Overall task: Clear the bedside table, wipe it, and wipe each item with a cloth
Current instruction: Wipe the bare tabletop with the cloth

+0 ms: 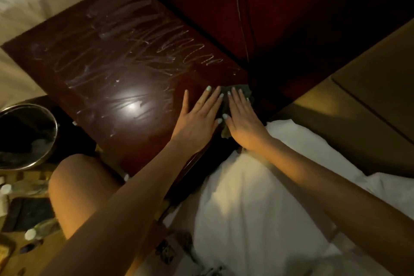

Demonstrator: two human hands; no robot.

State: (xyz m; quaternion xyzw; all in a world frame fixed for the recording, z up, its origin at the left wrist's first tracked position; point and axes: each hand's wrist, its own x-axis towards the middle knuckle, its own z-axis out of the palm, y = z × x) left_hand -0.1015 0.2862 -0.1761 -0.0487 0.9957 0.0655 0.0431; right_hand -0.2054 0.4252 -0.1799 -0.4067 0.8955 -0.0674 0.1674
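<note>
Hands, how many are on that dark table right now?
2. The left hand lies flat on the bedside table beside the cloth; the right hand presses flat on the cloth at its right edge.

Dark cloth (226,105) at streaked bedside table's (116,69) right edge

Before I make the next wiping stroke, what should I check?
1. Table cleared: ok, only streaks on top.
2. Cloth in place: ok, at the corner under the right hand.
3. Left hand flat: ok, beside the cloth.
4. Top streak-free: not ok, streaks cover much of it.
5. Bottles on floor wiped: cannot tell.
</note>
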